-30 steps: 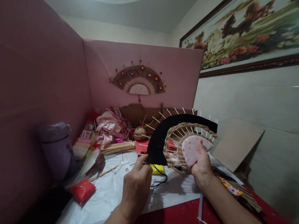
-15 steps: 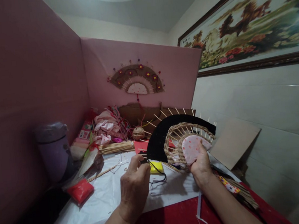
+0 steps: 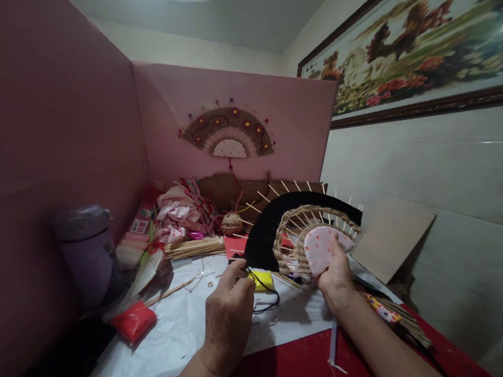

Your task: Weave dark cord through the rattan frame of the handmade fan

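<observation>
My right hand (image 3: pixel 335 277) grips a handmade fan by its pink spotted half-round pad (image 3: pixel 321 248), thumb on the front. Woven straw-coloured cord rings the pad, and a wide black band (image 3: pixel 261 240) curves outside it, with thin sticks poking past the rim. At the band's left end my left hand (image 3: pixel 228 306) is closed in a pinch on a thin black cord (image 3: pixel 276 303), which loops down to the right. Its fingertips are partly hidden. A yellow packet (image 3: pixel 262 281) lies just beyond these fingers.
On the white sheet (image 3: pixel 182 340) lie a red packet (image 3: pixel 134 322) and a bundle of sticks (image 3: pixel 195 248). A purple cylinder (image 3: pixel 89 259) stands left. A ball of twine (image 3: pixel 232 223) sits behind, and cardboard (image 3: pixel 394 236) leans right. A finished-looking fan (image 3: pixel 227 132) hangs on the pink panel.
Both hands keep their grips on the fan and the cord. The left hand has turned and shifted very slightly; the whole view has drifted a little to the left.
</observation>
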Demonstrator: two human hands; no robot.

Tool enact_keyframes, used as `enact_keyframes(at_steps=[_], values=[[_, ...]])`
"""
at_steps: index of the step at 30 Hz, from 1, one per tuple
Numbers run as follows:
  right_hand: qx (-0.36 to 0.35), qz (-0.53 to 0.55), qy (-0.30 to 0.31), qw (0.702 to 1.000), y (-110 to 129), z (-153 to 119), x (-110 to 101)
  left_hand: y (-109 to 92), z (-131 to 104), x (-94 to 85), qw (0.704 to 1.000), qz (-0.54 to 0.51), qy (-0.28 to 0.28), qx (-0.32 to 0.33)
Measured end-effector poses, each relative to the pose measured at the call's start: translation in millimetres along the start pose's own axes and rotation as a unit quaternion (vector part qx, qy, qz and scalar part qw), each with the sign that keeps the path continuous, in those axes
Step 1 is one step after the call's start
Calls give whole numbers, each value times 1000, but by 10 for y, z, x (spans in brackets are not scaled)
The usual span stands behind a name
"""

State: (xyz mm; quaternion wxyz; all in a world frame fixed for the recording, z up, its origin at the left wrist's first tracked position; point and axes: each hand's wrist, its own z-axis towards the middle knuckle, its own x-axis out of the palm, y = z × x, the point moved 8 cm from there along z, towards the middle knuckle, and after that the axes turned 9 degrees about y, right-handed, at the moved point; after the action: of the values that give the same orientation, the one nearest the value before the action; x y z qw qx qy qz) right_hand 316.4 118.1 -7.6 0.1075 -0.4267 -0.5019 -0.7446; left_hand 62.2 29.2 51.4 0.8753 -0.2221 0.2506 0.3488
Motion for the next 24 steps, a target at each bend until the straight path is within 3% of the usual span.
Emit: enact_keyframes(at_steps=[5, 19, 21, 24], values=[[32, 32, -51, 998, -1, -74, 9, 0, -5, 15, 1000, -19, -2, 5], [27, -1, -49, 998, 35, -57, -1, 60, 1, 55, 993, -109, 31, -35], [28, 3, -50, 998, 41, -46, -4, 155, -20, 144, 976, -189, 61, -84], [40, 17, -61, 997, 31, -43, -20, 319, -84, 311, 917, -337, 94, -191]])
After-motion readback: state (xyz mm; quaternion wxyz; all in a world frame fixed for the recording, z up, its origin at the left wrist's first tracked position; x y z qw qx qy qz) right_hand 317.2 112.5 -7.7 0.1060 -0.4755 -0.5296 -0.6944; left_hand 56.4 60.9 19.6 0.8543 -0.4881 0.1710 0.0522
